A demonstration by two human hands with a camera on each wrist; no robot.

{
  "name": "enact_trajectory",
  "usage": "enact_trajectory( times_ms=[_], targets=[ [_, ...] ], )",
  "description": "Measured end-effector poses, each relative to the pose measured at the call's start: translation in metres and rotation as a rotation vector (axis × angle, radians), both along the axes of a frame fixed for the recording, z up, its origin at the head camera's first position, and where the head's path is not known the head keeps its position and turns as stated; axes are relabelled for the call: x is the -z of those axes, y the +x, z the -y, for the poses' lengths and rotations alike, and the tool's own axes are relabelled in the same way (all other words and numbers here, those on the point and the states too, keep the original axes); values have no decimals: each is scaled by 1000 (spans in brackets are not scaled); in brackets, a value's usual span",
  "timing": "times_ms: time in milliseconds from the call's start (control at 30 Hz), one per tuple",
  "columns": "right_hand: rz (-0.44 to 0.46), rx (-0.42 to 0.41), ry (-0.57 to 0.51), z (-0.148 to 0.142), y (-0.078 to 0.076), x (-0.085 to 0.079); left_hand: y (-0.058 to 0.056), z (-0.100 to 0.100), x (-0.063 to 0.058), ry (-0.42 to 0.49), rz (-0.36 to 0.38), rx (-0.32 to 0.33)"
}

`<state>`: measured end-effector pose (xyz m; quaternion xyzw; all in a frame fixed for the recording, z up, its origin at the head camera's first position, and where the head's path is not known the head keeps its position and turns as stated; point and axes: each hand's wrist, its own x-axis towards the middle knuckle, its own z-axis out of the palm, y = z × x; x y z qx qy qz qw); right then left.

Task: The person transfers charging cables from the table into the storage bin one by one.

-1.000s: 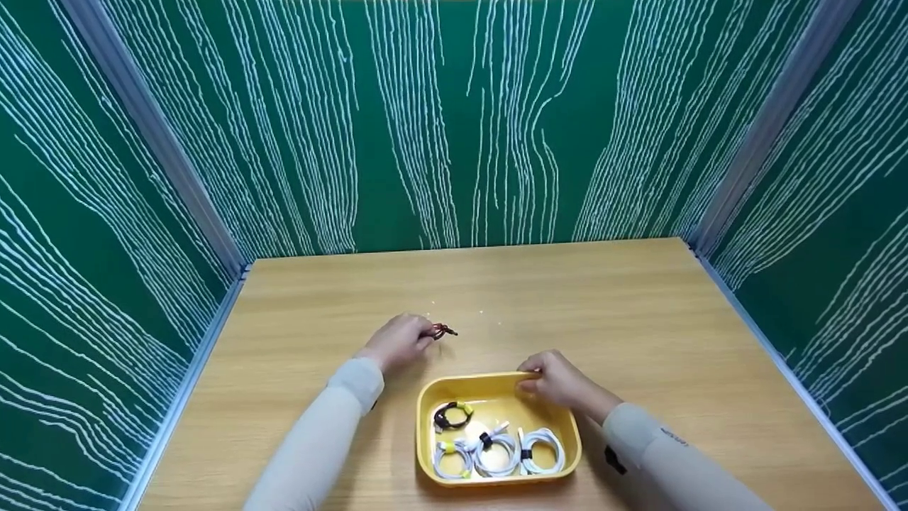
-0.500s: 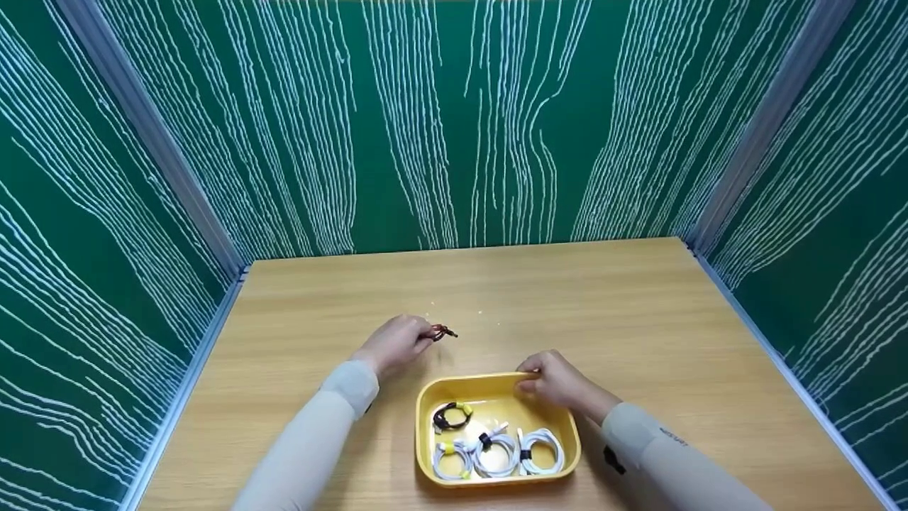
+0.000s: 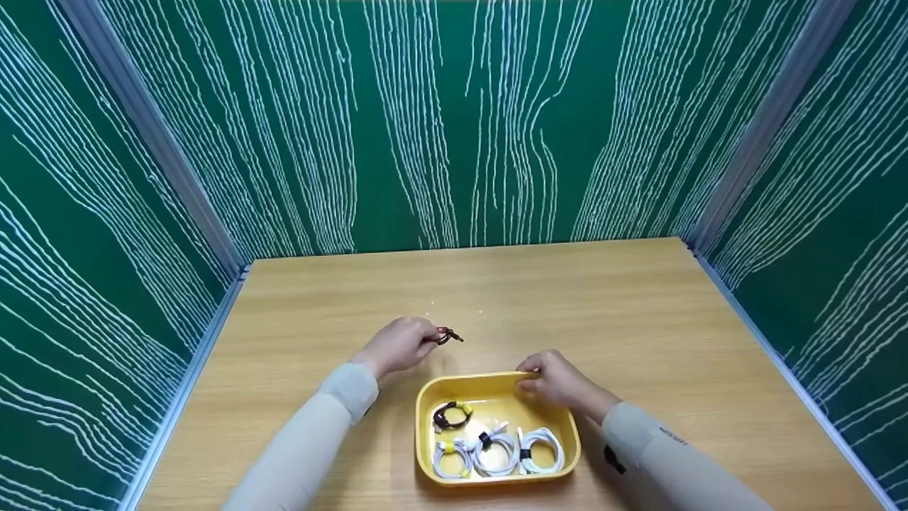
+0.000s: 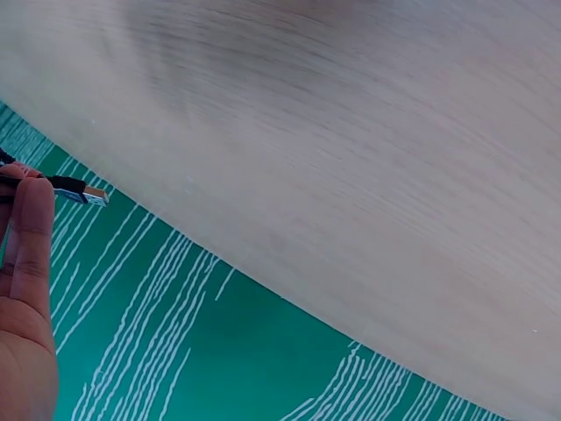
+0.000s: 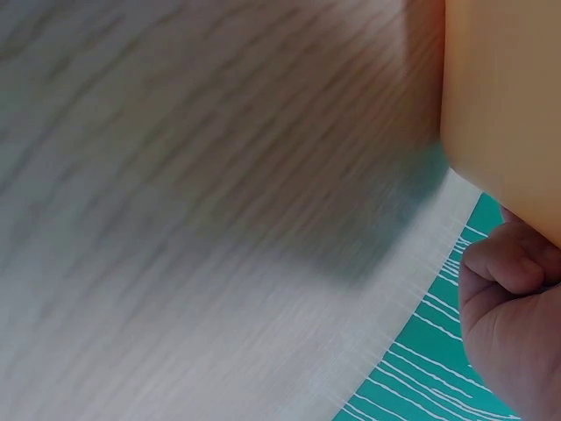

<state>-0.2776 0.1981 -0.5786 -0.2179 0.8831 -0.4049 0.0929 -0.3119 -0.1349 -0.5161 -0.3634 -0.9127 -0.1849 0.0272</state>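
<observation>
My left hand (image 3: 402, 345) pinches a small bundled black USB cable (image 3: 450, 335) with a red tie, over the table behind the tray's left part. In the left wrist view, the cable's metal USB plug (image 4: 95, 195) sticks out past the fingertips. With thumb and fingers, my right hand (image 3: 557, 383) grips the far rim of a yellow plastic tray (image 3: 427, 397). Inside it lie a coiled black cable (image 3: 452, 416) with a yellow tie at the back left and several coiled white cables (image 3: 496, 454) along the near side. The right wrist view shows the tray's outer wall (image 5: 504, 96) above the hand.
The wooden table (image 3: 610, 298) reaches back to a green wall (image 3: 482, 142) patterned with wavy white lines. Similar green panels stand at left and right, with grey metal posts (image 3: 766, 121) at the corners.
My left hand has shifted very slightly, and the cable in it has turned and moved a little right and nearer. The right hand and the tray have stayed in place.
</observation>
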Motion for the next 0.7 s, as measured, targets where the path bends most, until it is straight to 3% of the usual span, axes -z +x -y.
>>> enact_trajectory(
  times_ms=[233,700],
  targets=[
    [-52,-37,-28,-1,1,-2,6,0,-7,6,-53,37],
    [-3,-27,-26,-1,0,-1,15,-12,-15,4,-41,88]
  ],
)
